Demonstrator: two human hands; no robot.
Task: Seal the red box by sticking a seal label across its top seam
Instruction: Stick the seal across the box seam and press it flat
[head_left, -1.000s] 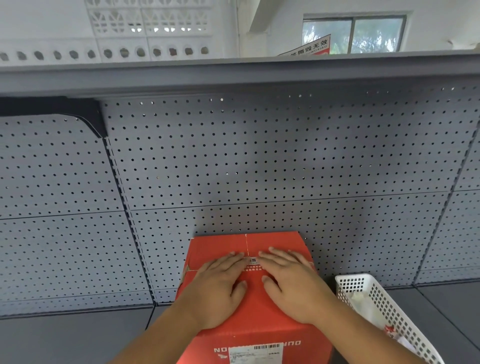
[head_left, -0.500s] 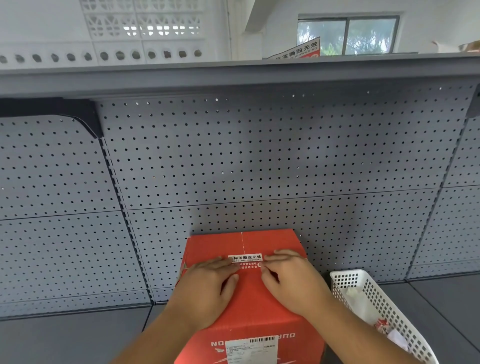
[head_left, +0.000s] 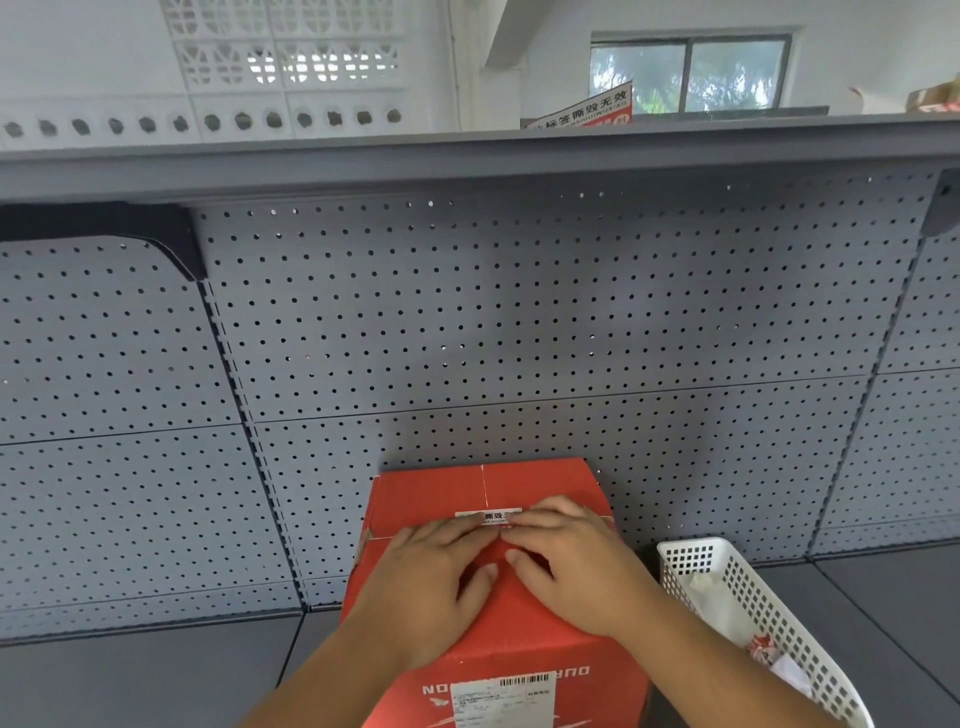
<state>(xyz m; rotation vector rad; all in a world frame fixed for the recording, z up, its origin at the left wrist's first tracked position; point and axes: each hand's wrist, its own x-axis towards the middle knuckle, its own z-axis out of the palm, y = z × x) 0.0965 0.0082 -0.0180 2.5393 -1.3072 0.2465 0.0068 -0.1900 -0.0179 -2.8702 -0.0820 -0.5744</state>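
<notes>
The red box sat low in the middle of the frame on a grey shelf, backed up against the pegboard. A white basket stood just beside it at the lower right with some scraps inside.

Handling-wise, the box looked like plain corrugated card, so I'd guess fairly light and stiff at the edges but a bit springy in the middle of the flaps. Pushing hard dead centre could dip the flaps and wrinkle the sticker. The label was a thin white strip with printed characters, lying across the seam in the top's far half. That kind of paper seal probably tears easily and won't lift cleanly once it's down. I'd only touch it from above and rub it flat, never pick at a corner. If the box had to move, I'd grab its side walls.

Both hands were palm down on the lid, side by side. The left hand lay flat with fingers spread, tips at the label's left end. The right hand mirrored it, fingertips on the label's right end. Thumbs pointed inward, nearly meeting over the centre. Neither hand gripped anything, they just pressed. Forearms came in from the bottom edge, angled toward each other.
</notes>
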